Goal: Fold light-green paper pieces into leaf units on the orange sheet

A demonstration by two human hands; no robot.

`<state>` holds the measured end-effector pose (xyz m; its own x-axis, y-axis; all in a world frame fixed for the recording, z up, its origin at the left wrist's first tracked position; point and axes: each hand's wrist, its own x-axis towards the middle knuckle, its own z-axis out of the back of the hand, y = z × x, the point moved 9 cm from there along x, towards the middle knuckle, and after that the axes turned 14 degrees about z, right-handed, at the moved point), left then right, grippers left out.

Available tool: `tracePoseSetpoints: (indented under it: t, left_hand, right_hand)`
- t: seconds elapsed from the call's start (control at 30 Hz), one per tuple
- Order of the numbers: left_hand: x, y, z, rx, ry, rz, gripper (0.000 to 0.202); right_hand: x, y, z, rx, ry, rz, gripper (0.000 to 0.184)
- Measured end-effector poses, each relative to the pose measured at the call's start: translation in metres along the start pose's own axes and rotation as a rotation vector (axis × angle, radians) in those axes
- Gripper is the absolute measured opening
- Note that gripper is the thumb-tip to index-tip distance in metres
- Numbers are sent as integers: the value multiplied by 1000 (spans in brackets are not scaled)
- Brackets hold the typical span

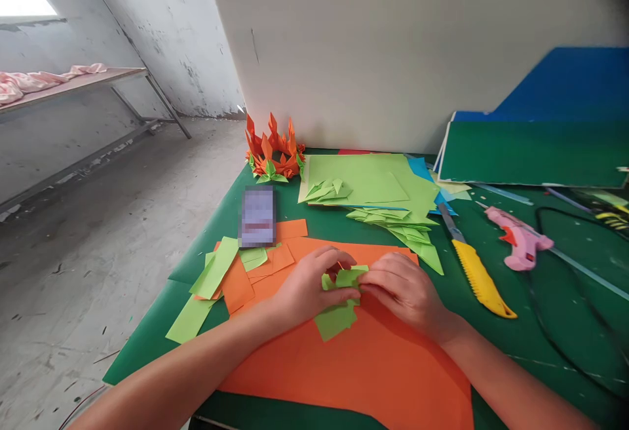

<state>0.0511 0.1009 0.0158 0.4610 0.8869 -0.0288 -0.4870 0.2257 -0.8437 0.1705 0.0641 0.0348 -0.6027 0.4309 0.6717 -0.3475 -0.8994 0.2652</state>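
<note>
Both of my hands meet over a large orange sheet of paper [354, 377]. My left hand [314, 286] pinches a small piece of light green paper [351, 277] between thumb and fingers. From the other side, the fingertips of my right hand [405, 289] grip the edge of that same piece. Below them, another green paper piece [337, 322] lies on the orange sheet, partly covered by my left thumb. Whether the two green pieces are joined, I cannot tell. Loose green strips [213, 269] and orange paper pieces [238, 286] overlap to the left of my left hand.
Behind my hands stand an orange paper crown [272, 155], a blurred phone-like rectangle [258, 217] and a stack of green paper [363, 171] with folded green pieces [407, 227]. To the right lie a yellow-handled saw-like knife [479, 279], a pink glue gun [521, 236] and its black cord.
</note>
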Motion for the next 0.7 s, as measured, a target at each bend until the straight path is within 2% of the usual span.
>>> tracePoseSetpoints:
  t: [0.17,0.27,0.37,0.47,0.7]
  left_hand:
    - [-3,-2,3,-128,-74,9,10]
    - [-3,5,5,-236,-117,61,12]
    - [-2,11,4,-338,-113,110,15]
    - [-2,12,1,-391,-77,132,16]
    - [-2,20,1,-307,-101,214,17]
  right_hand:
    - [-4,-12,0,56,-65,-150,21]
    - [-12,-26,2,94,-112,-333,34]
    - [-17,-36,-2,233,-108,-468,29]
    - [-17,-38,-9,367,-75,-540,17]
    - [-17,-36,-9,402,-88,-584,23]
